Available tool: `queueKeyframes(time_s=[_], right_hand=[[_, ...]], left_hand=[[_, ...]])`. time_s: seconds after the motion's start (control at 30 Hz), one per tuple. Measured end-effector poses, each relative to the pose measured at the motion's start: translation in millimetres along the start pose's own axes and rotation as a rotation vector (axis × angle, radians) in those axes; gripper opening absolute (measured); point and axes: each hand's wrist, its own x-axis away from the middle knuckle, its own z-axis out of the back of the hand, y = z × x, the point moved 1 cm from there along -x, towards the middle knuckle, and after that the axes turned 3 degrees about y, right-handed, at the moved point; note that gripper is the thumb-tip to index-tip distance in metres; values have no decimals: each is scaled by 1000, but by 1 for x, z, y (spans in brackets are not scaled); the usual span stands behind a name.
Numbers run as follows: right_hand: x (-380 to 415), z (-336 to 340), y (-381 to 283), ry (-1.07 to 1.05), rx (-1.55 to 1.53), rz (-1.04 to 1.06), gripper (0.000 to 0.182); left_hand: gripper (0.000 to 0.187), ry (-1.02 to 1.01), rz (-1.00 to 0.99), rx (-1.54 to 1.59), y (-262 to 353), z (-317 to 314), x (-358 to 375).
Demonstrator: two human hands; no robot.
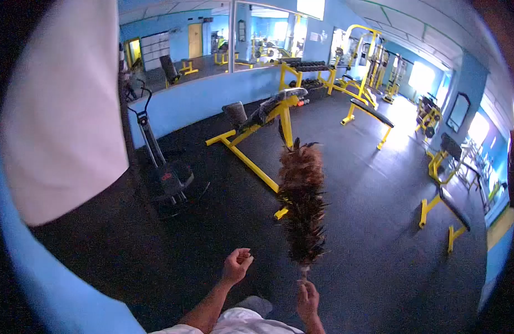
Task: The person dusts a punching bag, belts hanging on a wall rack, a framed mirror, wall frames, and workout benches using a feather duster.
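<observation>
A brown feather duster (304, 206) stands upright in front of me, its feathers pointing up and away. My right hand (307, 300) is closed round its short handle, just below the feathers. To the left, my left hand (237, 266) is raised over the dark floor with its fingers curled but apart, and nothing shows in it. Beyond the duster is a yellow-framed bench (251, 164) with a dark padded seat; the feathers overlap part of its frame in the view.
A black exercise machine (165, 178) stands at the left, near a white cloth (67, 111). Yellow benches (371, 113) (454, 209) are at the right. A dumbbell rack (312, 68) stands by the mirrored wall, with a tall yellow machine (365, 67) beyond.
</observation>
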Motion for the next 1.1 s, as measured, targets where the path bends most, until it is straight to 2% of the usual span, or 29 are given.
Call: queueKeyframes(time_s=[0.07, 0.1, 0.13, 0.17, 0.2, 0.23, 0.27, 0.33, 0.37, 0.43, 0.47, 0.5, 0.57, 0.6, 0.63, 0.67, 0.7, 0.73, 0.8, 0.87, 0.9, 0.97, 1.0, 1.07, 1.1], right_hand=[[-1, 20, 1, -101, -102, 29, 23], [9, 133, -81, -26, 165, 5, 23], [-6, 140, -80, -32, 372, 111, 22], [-33, 124, -104, -89, 370, 126, 23], [-60, 108, -128, -147, 365, 140, 25], [-102, 92, -129, -211, 336, 174, 25], [-133, 85, -131, -256, 136, 141, 27], [-168, 32, -163, -287, 543, 285, 30], [-181, 9, -169, -351, 531, 292, 30], [-221, -43, -169, -289, -203, -322, 29], [-248, -63, -148, -522, -92, -220, 32], [-260, -91, -143, -599, -93, -246, 32], [-270, -145, -136, -1031, 114, -11, 67], [-272, -175, -134, -1103, 97, -25, 67], [-271, -208, -133, -1150, 126, 278, 52], [-275, -222, -125, -1189, 92, 422, 45], [-281, -236, -117, -1218, 52, 566, 38], [-286, -255, -108, -1283, -70, 198, 41], [-298, -282, -119, -1369, -166, -185, 43], [-278, -315, -157, -1543, -146, 535, 44], [-273, -336, -173, -1592, -97, 423, 44], [-244, -378, -233, -1607, -64, 731, 46], [-228, -392, -266, -1521, -107, 1133, 48], [-203, -428, -303, -1573, -47, 1211, 52], [-187, -443, -323, -1465, -102, 1346, 53]], left_hand=[[37, 48, -9, 13, 3, -22, 9], [37, 27, 142, 246, 31, -150, 62], [37, -18, 163, 284, 42, -158, 54], [36, -68, 197, 318, 53, -166, 50], [39, -56, 121, 317, 61, -183, 6], [39, 2, 73, 295, 74, -172, -29], [42, 25, 21, 286, 89, -160, -47], [49, 103, -70, 304, 90, -142, -83], [49, 164, -79, 285, 83, -130, -91], [52, 278, -57, 383, 73, -97, -108], [55, 321, -84, 521, 75, -73, -108], [55, 396, -100, 492, 78, -55, -108], [57, 534, -71, 261, 87, -22, -101], [57, 602, -80, 230, 94, -10, -96], [57, 683, -95, 61, 101, 1, -92], [56, 755, -103, -140, 105, -1, -84], [56, 807, -103, -189, 103, -2, -81], [56, 854, -111, -287, 100, 0, -76], [57, 938, -112, -392, 112, -13, -79], [55, 1050, 1, -410, 134, -19, -66], [55, 1080, 9, -444, 141, -17, -60], [58, 1168, -78, -572, 161, -10, -53], [58, 1196, -84, -578, 169, -12, -52], [56, 1336, 54, -733, 187, -18, -41], [56, 1356, 52, -744, 210, -24, -36]])
